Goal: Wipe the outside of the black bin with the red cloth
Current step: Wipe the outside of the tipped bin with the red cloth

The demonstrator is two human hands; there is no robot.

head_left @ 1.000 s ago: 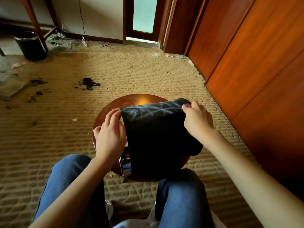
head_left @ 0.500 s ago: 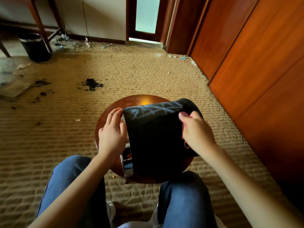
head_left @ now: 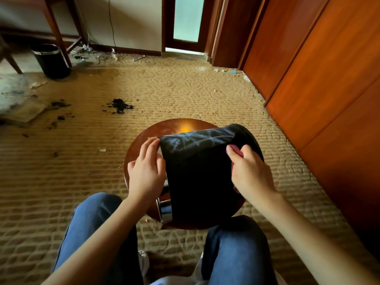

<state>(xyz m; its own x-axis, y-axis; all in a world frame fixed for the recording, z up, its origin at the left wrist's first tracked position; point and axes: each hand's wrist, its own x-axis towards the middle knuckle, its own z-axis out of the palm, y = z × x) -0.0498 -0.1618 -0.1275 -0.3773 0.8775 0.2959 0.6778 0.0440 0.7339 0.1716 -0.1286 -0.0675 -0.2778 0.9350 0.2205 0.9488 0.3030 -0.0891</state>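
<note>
The black bin [head_left: 197,177] lies on its side on a round wooden stool [head_left: 164,128] between my knees, with its chrome rim [head_left: 165,208] towards me. My left hand [head_left: 146,171] rests flat against the bin's left side, its fingers near the far end. On the bin's upper right side, my right hand [head_left: 250,175] grips the red cloth [head_left: 235,151] and presses it onto the bin. Only small pink edges of the cloth show past my fingers and under my palm.
A second black bin [head_left: 51,60] stands at the far left beside a table leg. Dark debris [head_left: 119,104] and scraps lie on the patterned carpet. Wooden wardrobe panels [head_left: 318,79] run close along the right. My blue-jeaned knees [head_left: 236,243] flank the stool.
My right hand has slid with the cloth from the bin's far end back towards me along its right side. The left hand has stayed on the left side.
</note>
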